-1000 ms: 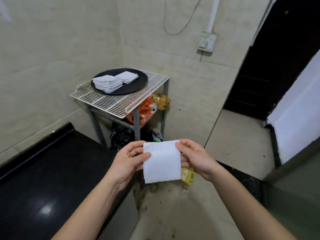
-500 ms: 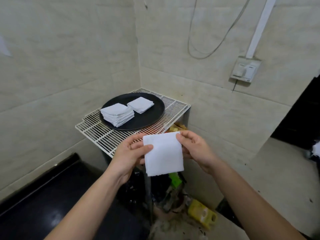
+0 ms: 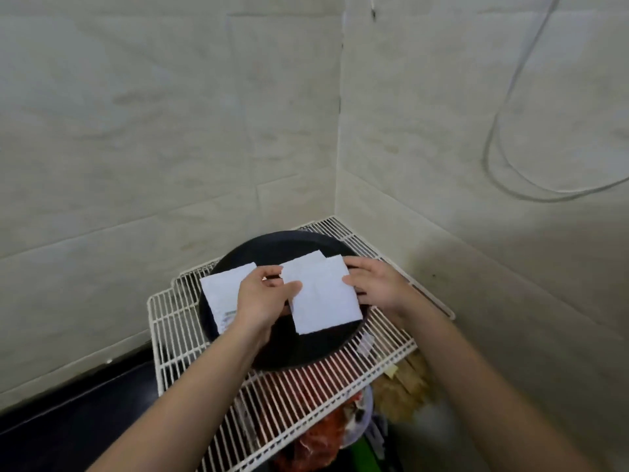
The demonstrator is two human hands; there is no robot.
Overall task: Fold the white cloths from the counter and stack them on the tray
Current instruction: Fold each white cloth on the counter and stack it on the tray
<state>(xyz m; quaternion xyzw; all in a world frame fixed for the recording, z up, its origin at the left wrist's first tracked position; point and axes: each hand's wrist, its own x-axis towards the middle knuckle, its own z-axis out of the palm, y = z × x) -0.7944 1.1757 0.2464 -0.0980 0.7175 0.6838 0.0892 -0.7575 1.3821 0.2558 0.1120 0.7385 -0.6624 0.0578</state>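
Head view shows the left hand (image 3: 262, 298) and right hand (image 3: 374, 284) pinching 1 folded cloth (image 3: 325, 298) by its side edges, low over the tray's (image 3: 272, 361) right half, above the smaller pile (image 3: 303, 264), the taller stack (image 3: 223, 294) lying leftward.

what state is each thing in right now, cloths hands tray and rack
Folded white square cloth: held by both side edges, low over the tray's right side.
Left hand: pinches the cloth's left edge.
Right hand: holds its right edge.
Stack of folded white cloths: lies on the tray's left.
Round black tray: flat on the rack.
White wire rack: level, bearing the tray.
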